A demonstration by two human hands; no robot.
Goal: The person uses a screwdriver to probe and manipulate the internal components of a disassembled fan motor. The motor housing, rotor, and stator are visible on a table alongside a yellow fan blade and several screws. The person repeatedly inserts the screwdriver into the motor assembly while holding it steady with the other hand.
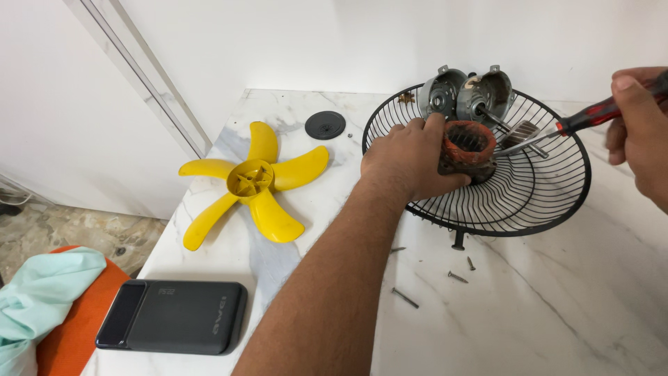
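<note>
Two hands work at the upper right of the frame: the left hand (pixel 407 157) closes around a copper-wound motor stator (pixel 468 147) inside the black fan grille (pixel 550 202), and the right hand (pixel 640 136) firmly grips a red screwdriver (pixel 591 115).

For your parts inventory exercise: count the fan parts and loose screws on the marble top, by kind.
Yellow fan blade: 1
Black wire guard: 1
Metal motor shells: 2
Copper-wound stator: 1
Black round cap: 1
Loose screws: 4, perhaps more
Total: 10
</note>
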